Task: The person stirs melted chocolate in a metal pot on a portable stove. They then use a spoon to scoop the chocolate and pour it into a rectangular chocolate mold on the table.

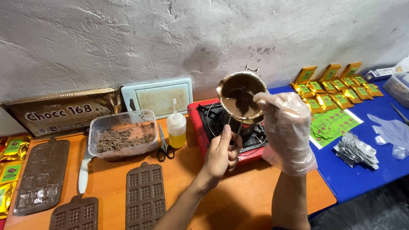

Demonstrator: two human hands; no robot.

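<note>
Nearest the person, along the front edge of the orange table, two brown chocolate-bar moulds lie flat, one by the front left corner and one just right of it, with a white-handled knife lying between them and a larger filled mould at the left edge.

The bare left hand is closed around the thin handle of a small metal melting pot, holding it tilted above a red portable gas stove that sits toward the table's right side. Melted chocolate pools on the pot's lower side. The right hand, in a loose clear plastic glove, reaches to the pot's rim with fingers curled; whether it grips anything cannot be told.

Left of the stove stand a squeeze bottle of yellow liquid, black scissors, and a clear plastic tub of chopped chocolate. At the back edge, against the wall, a white tray and a dark chocolate package lean.

On the adjoining blue table, green labels, silver foil wrappers and rows of gold pouches lie toward its far edge.
</note>
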